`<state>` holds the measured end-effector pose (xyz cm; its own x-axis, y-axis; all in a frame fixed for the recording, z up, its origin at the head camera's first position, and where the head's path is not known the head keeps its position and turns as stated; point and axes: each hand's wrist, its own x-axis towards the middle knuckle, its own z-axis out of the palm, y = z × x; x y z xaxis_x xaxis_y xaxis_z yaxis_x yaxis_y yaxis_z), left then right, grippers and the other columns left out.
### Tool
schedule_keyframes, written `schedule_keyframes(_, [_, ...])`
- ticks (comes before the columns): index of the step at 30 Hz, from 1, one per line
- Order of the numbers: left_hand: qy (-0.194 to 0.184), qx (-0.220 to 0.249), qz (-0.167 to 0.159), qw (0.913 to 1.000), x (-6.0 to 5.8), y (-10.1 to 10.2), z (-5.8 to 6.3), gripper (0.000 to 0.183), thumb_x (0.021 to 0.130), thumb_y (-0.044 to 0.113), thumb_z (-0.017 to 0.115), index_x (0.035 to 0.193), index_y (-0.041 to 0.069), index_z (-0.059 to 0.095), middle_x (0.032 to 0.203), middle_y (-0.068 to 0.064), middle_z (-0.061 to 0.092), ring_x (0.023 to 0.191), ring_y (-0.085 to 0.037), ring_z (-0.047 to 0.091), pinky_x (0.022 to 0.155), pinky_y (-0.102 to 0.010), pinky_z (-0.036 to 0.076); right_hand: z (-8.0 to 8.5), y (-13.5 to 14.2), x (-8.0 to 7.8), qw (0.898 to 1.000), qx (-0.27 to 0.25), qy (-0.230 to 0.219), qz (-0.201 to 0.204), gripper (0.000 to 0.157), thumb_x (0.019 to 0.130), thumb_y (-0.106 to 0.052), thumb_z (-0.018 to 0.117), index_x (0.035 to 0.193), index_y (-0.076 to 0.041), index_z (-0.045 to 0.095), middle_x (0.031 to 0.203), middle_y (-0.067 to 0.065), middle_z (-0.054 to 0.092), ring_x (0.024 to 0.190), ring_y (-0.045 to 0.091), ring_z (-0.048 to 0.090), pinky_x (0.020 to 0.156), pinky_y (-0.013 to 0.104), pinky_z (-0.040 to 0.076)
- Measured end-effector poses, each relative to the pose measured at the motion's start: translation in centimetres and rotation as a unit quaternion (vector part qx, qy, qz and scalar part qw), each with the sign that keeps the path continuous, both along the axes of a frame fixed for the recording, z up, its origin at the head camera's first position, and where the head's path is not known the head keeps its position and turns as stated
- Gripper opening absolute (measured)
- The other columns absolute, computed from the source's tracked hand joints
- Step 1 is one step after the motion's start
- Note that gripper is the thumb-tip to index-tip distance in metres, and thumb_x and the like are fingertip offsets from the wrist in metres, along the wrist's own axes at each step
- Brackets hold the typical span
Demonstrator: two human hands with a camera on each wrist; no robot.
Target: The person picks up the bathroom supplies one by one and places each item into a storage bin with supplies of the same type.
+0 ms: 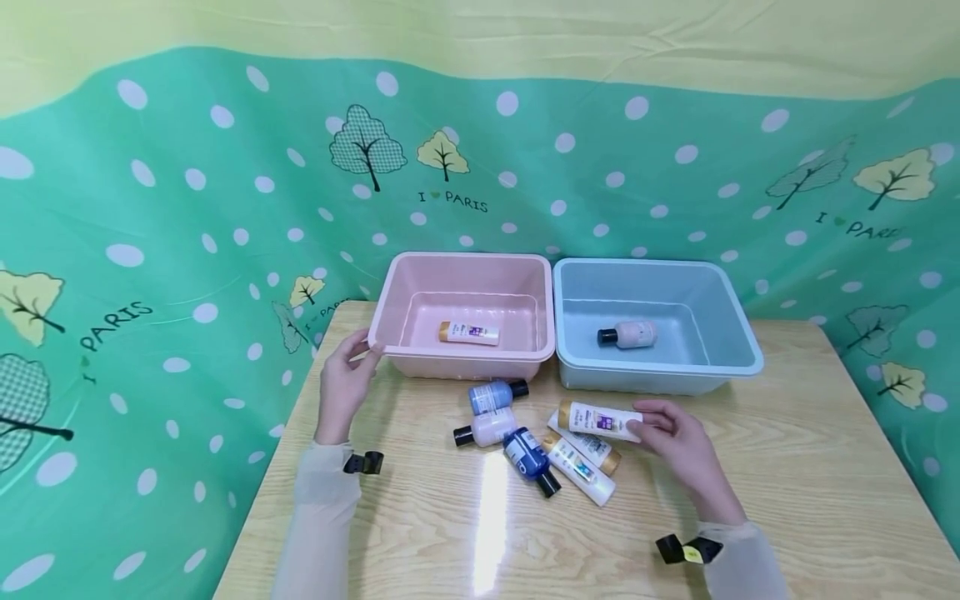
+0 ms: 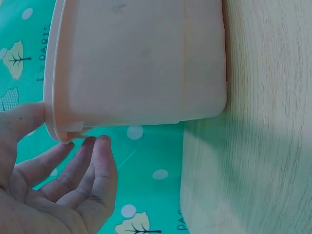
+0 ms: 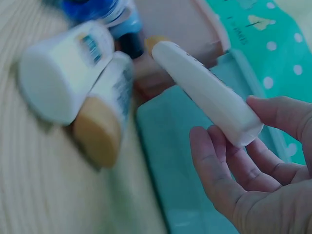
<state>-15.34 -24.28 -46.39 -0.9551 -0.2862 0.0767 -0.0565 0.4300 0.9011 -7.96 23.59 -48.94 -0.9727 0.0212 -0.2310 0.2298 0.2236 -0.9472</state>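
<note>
My right hand (image 1: 677,442) pinches the base end of a white bottle with a gold cap (image 1: 600,420), thumb on one side and fingers on the other. In the right wrist view that white bottle (image 3: 204,90) is held up off the table. Beneath it lie two more white gold-capped bottles, one (image 1: 579,468) partly over the other (image 1: 597,450). My left hand (image 1: 347,383) is at the near left corner of the pink bin (image 1: 472,360). The left wrist view shows its thumb against the bin's rim (image 2: 50,92) and its fingertips at the rim's underside.
A dark blue bottle (image 1: 527,454), a pale pink bottle (image 1: 493,427) and a light blue bottle (image 1: 491,397) lie before the bins. Inside the pink bin is a white bottle (image 1: 472,333). The blue bin (image 1: 652,379) contains a pinkish black-capped bottle (image 1: 633,334). Green curtain (image 1: 525,208) hangs behind.
</note>
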Motion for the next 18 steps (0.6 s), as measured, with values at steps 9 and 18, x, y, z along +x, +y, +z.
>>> schedule_keyframes(9, [0.003, 0.005, -0.002, 1.0, 0.0, 0.0, 0.0, 0.053, 0.097, 0.044, 0.066, 0.138, 0.011, 0.06, 0.122, -0.014, 0.067, 0.102, -0.029, 0.067, 0.072, -0.023, 0.057, 3.1, -0.7, 0.7, 0.998, -0.046, 0.044, -0.006, 0.047, 0.094, -0.017, 0.073, 0.13, 0.005, 0.051, 0.107, 0.013, 0.066, 0.095, 0.016, 0.067, 0.083, 0.034, 0.059])
schedule_keyframes(18, [0.001, 0.007, -0.002, 1.0, 0.0, 0.0, -0.1, 0.052, 0.097, 0.043, 0.066, 0.138, 0.011, 0.06, 0.122, -0.014, 0.067, 0.106, -0.03, 0.066, 0.08, -0.037, 0.059, 5.5, -1.9, -0.4, 0.991, -0.114, 0.069, -0.006, 0.045, 0.092, -0.009, 0.074, 0.127, 0.008, 0.052, 0.103, 0.012, 0.065, 0.093, 0.019, 0.068, 0.082, 0.035, 0.059])
